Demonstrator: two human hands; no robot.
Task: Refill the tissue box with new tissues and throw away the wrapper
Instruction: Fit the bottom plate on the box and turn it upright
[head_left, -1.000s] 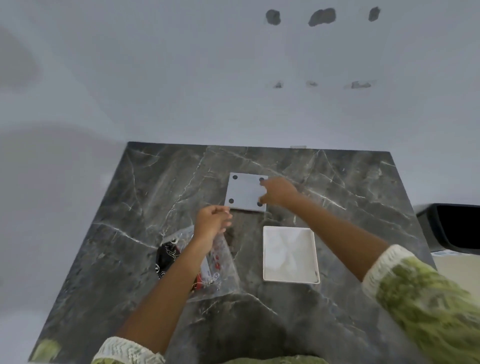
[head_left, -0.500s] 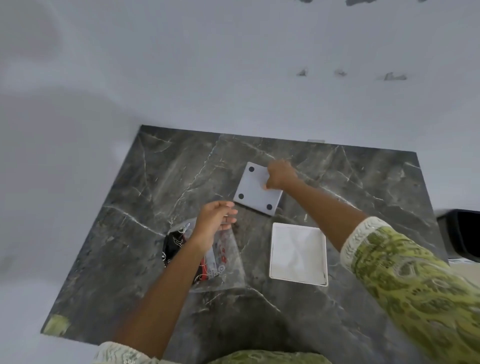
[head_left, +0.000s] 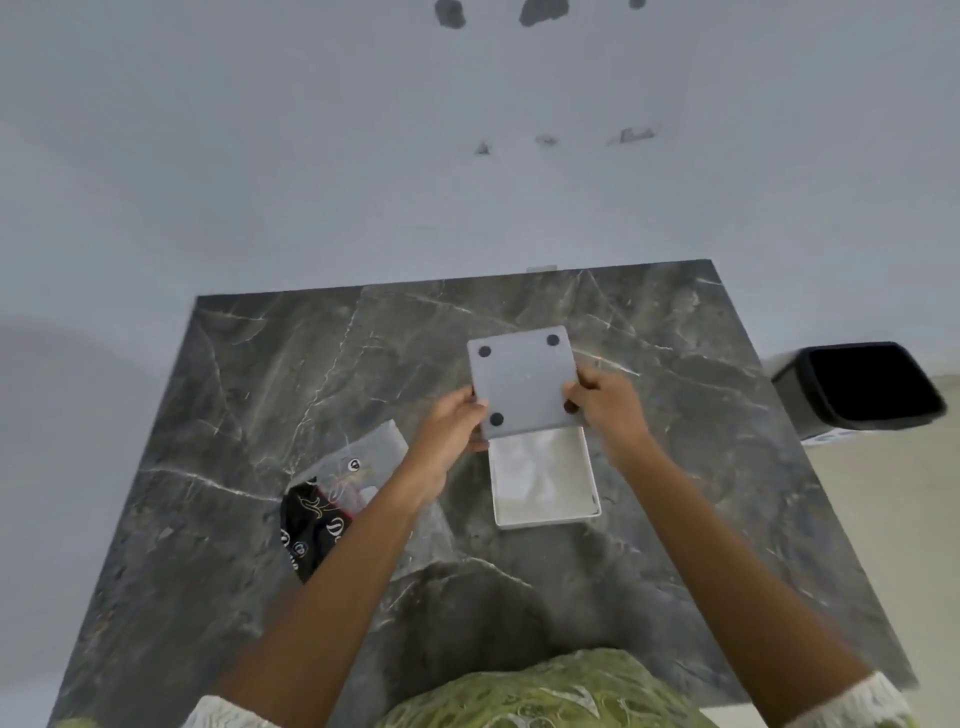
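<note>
The grey square base panel of the tissue box, with black round feet at its corners, is held just above the table between both hands. My left hand grips its left edge and my right hand grips its right edge. Right below the panel lies the white tissue box, open side up, with white tissues showing inside; the panel's near edge overlaps the box's far edge. The clear plastic wrapper with black and red print lies flat to the left, partly under my left forearm.
Everything lies on a dark grey marble table against a pale wall. A black waste bin stands on the floor past the table's right edge.
My right hand brought the grey panel from the far middle of the table toward me, over the white box. My left hand left the wrapper and took the panel's left edge.
</note>
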